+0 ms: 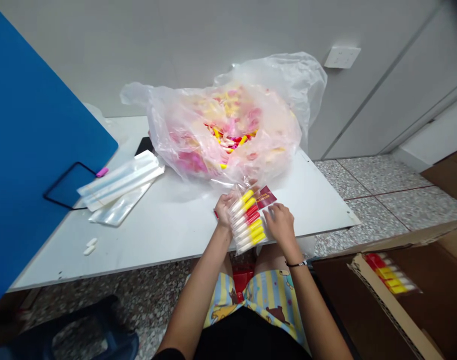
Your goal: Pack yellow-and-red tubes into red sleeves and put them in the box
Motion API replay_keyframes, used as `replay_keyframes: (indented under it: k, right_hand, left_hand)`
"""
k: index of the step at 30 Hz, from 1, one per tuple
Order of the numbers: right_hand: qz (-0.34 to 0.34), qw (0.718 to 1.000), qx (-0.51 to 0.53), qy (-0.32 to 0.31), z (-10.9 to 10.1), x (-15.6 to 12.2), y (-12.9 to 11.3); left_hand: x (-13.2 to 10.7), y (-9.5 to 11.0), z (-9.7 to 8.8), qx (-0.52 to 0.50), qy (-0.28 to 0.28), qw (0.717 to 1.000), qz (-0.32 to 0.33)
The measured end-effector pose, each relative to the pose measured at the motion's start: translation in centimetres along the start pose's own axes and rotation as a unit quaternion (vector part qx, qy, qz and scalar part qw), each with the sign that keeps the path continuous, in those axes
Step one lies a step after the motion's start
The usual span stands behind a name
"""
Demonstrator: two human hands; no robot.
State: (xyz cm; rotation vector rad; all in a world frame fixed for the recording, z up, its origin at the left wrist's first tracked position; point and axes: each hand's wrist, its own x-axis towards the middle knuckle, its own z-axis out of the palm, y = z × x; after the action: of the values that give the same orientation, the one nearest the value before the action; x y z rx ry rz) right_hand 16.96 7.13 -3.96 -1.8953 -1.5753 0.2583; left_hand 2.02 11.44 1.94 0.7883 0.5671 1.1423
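Note:
My left hand (224,209) and my right hand (279,223) both grip a clear packet of yellow and red tubes (248,220) over the front edge of the white table (168,235). A dark red card (266,196) shows at the packet's top end. The left fingers curl round its left side; the right fingers press on its right side. Just behind stands a big clear plastic bag (228,132), open at the top, full of loose yellow, pink and red tubes.
A stack of empty clear sleeves (119,182) lies on the table's left, by a blue board (29,130) with a black wire loop. Two small white pieces (89,246) lie near the front left. An open cardboard box (404,290) at lower right holds a filled packet (390,279).

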Motion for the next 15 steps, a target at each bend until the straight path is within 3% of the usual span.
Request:
replay_keyframes:
  k: [3, 6, 8, 9, 11, 13, 15]
  right_hand:
    - [0.061, 0.995, -0.073, -0.04, 0.2, 0.5, 0.8]
    - [0.097, 0.995, -0.039, 0.005, -0.9, 1.1, 0.7]
    - [0.08, 0.992, 0.092, 0.015, -1.7, 1.2, 0.2]
    - [0.057, 0.981, 0.186, -0.014, -2.0, 1.1, -0.2]
    - [0.01, 0.928, 0.355, -0.112, -2.5, 0.5, -1.2]
    - [-0.012, 0.883, 0.441, -0.16, -2.7, -0.2, -2.1]
    - [-0.017, 0.873, 0.468, -0.135, -2.7, -0.7, -2.7]
  left_hand:
    - [0.1, -0.3, 0.0, -0.007, -0.005, 1.0, -0.008]
    - [-0.1, 0.4, 0.3, 0.006, -0.015, 1.0, 0.007]
    - [0.0, 0.7, 0.6, 0.017, -0.015, 1.0, 0.02]
    - [0.1, 0.8, 0.7, 0.02, -0.013, 0.999, 0.027]
    - [0.5, 0.6, 0.7, 0.03, -0.004, 0.999, 0.036]
    - [0.8, 0.3, 0.5, 0.064, -0.001, 0.997, 0.041]
    - [0.8, 0.1, -0.1, 0.124, -0.001, 0.991, 0.047]
